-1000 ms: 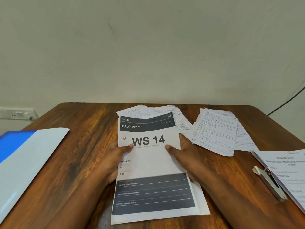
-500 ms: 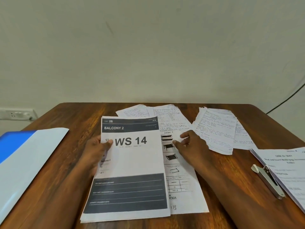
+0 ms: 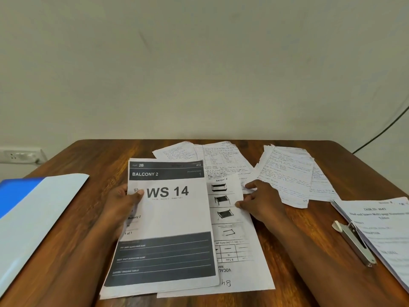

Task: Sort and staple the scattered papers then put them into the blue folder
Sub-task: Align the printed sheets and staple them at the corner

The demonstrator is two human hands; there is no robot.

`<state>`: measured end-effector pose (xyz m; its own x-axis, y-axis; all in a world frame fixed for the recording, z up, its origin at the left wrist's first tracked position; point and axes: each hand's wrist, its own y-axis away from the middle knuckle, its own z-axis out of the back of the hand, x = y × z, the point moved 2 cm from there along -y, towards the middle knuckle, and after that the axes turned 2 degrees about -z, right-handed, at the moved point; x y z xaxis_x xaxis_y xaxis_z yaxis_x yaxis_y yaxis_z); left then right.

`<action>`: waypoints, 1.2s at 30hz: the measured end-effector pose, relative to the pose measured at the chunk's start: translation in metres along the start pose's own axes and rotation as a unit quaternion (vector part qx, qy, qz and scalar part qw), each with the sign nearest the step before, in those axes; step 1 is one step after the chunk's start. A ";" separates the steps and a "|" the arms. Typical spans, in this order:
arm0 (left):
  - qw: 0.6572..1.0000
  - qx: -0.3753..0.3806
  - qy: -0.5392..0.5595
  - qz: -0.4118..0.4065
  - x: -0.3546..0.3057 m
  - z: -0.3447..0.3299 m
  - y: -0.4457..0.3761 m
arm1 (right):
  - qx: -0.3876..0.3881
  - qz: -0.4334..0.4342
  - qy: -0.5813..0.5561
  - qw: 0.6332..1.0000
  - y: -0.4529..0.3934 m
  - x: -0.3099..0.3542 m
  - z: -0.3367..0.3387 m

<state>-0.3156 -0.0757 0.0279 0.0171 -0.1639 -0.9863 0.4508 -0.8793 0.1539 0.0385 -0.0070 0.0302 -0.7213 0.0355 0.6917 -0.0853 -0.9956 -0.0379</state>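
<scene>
My left hand grips the left edge of the printed "WS 14" sheet, thumb on top, and holds it slightly raised. Under it to the right lies a sheet with furniture drawings. My right hand rests on that sheet's right edge with fingers spread. Handwritten pages lie behind, and a second handwritten stack sits to the right. The blue folder lies at the left table edge. A metal stapler lies at the right.
A printed task sheet pile lies under and beside the stapler at the right edge. The wooden table backs onto a pale wall with a socket strip at left and a dark cable at right.
My left hand has slid the "WS 14" sheet leftward off the pile, uncovering the furniture-drawing sheet. My right hand moved from the top sheet onto that uncovered sheet's right edge.
</scene>
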 end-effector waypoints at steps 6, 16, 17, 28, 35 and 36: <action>1.000 0.008 0.007 0.003 0.003 0.002 -0.002 | -0.003 -0.001 0.009 1.000 0.000 0.001 0.004; 1.000 0.012 0.008 0.000 0.004 0.000 -0.005 | -0.009 -0.030 0.000 1.000 -0.007 -0.005 0.016; 1.000 0.013 0.009 0.000 0.005 0.001 -0.007 | -0.008 -0.033 -0.005 0.999 -0.007 -0.005 0.016; 0.996 0.052 0.054 -0.048 -0.003 -0.006 0.005 | -0.012 -0.044 -0.235 0.971 -0.006 0.003 0.011; 0.991 0.084 0.067 -0.083 -0.004 -0.016 0.014 | 0.040 -0.065 -0.359 0.930 0.005 0.013 0.002; 0.991 0.087 0.068 -0.080 -0.004 -0.018 0.015 | 0.043 -0.068 -0.376 0.923 0.007 0.014 0.000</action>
<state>-0.2931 -0.0802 0.0326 0.0826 0.0352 -0.9960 0.2964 -0.9550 -0.0092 0.0277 -0.0134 0.0400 -0.0232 0.1235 0.9921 -0.0617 -0.9906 0.1219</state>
